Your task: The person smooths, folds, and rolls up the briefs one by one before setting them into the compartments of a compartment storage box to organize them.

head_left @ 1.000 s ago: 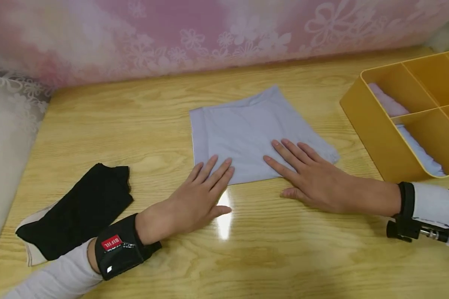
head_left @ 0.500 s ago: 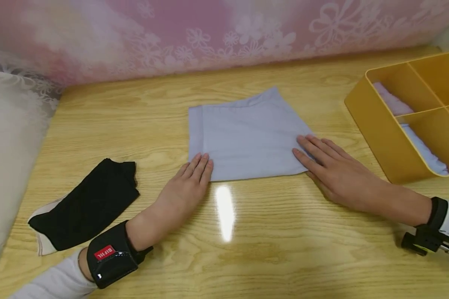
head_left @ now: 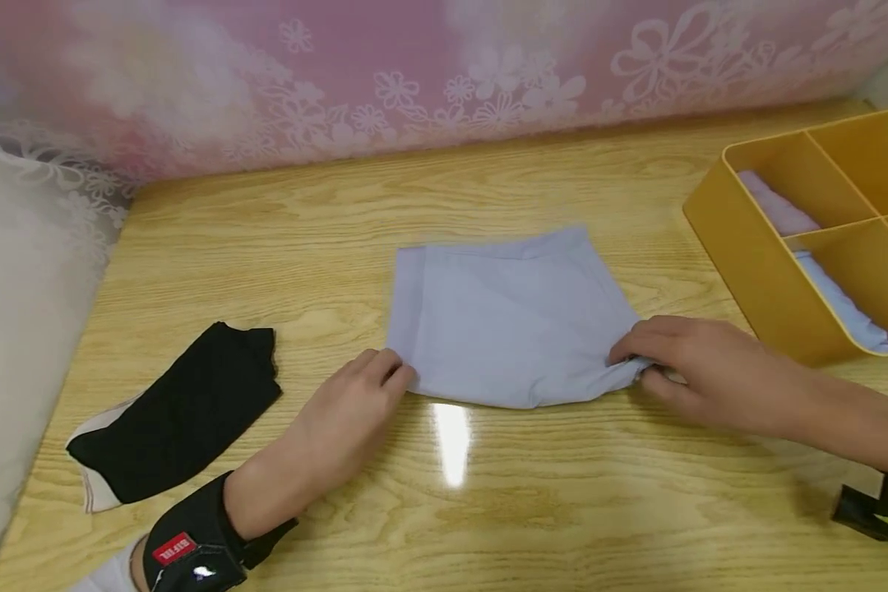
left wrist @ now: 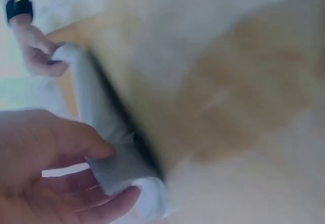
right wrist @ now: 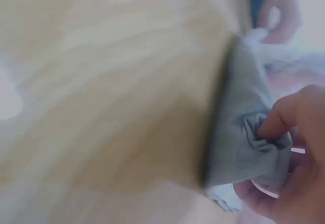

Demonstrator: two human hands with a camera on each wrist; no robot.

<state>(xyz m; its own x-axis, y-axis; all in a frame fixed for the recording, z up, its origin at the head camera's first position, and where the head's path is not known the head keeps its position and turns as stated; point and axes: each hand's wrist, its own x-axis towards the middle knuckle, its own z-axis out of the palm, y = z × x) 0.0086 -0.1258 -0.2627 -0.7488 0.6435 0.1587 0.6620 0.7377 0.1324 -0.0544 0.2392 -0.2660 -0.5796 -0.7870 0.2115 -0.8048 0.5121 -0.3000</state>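
The pale blue underpants (head_left: 511, 321), folded in half with the wide waistband on the left, lie in the middle of the table in the head view. My left hand (head_left: 351, 411) pinches the waistband's near corner between thumb and fingers. At the opposite near corner, my right hand (head_left: 703, 370) grips the cloth, which bunches under the fingertips. The right wrist view shows those creases in the underpants (right wrist: 238, 127) beside the thumb. In the left wrist view, the near edge of the underpants (left wrist: 109, 117) stretches between both hands.
A yellow divided box (head_left: 733, 255) stands at the right, with a folded pink cloth (head_left: 777, 201) and a folded blue cloth (head_left: 839, 300) in separate compartments. Black cloth (head_left: 181, 411) over beige cloth lies on the wooden table (head_left: 488, 526) at the left. Behind is a floral backdrop (head_left: 355, 74).
Both hands lay flat on the underpants, then slid apart toward the two sides. Now their fingers have closed on the near corners, and the underpants have shifted toward the person.
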